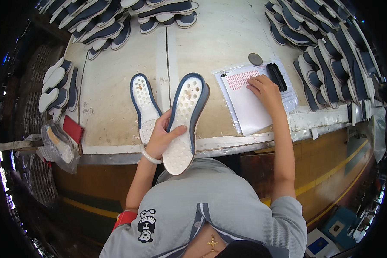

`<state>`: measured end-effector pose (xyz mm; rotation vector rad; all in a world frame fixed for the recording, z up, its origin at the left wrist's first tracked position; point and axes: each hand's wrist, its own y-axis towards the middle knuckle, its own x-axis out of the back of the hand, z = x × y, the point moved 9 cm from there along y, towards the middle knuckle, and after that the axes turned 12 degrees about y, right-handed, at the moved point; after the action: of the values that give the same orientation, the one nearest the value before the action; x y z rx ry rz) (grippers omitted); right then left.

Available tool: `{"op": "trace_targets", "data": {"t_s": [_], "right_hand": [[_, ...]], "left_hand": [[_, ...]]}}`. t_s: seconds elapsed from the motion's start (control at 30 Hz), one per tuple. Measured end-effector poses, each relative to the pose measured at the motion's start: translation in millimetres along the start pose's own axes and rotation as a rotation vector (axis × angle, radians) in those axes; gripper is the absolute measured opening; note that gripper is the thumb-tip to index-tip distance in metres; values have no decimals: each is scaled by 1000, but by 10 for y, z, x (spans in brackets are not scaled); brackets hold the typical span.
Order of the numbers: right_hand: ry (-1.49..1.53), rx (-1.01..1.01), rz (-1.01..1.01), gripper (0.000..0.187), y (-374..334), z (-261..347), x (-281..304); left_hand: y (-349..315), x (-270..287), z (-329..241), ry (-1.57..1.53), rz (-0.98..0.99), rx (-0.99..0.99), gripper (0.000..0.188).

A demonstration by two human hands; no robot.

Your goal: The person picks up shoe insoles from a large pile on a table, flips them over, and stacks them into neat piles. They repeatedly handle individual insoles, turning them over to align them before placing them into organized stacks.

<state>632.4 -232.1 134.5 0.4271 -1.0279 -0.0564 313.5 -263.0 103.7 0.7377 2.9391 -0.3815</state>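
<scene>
My left hand (pixel 161 136) is closed around a shoe sole (pixel 185 124), white inside with round holes and a navy rim, raised over the table's front edge. Behind that hand, a second similar sole (pixel 145 101) lies on the table, its lower end partly hidden. To the right, my right hand (pixel 264 90) rests on a white sheet of small red-printed labels (pixel 238 81), fingers bent and drawn together at the printed rows. Anything between those fingertips is too small to make out. The sheet lies on a clear plastic sleeve with papers (pixel 291 95).
A black oblong case (pixel 276 77) and a grey round disc (pixel 255 59) sit beside the sheet. Stacked soles (pixel 331 71) rise at right, with more at the far left (pixel 96 23) and back (pixel 165 13). A red booklet (pixel 73 129) and bagged soles (pixel 59 144) are at left.
</scene>
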Motion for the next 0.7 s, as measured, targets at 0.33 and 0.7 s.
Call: {"op": "trace_targets", "data": {"t_s": [0.33, 0.7], "right_hand": [[-2, 60, 22, 14, 15, -13, 7], [41, 51, 132, 16, 84, 31, -2]], "left_hand": [[18, -28, 2, -6, 26, 6, 64], [-41, 75, 31, -77, 17, -58, 64]]}}
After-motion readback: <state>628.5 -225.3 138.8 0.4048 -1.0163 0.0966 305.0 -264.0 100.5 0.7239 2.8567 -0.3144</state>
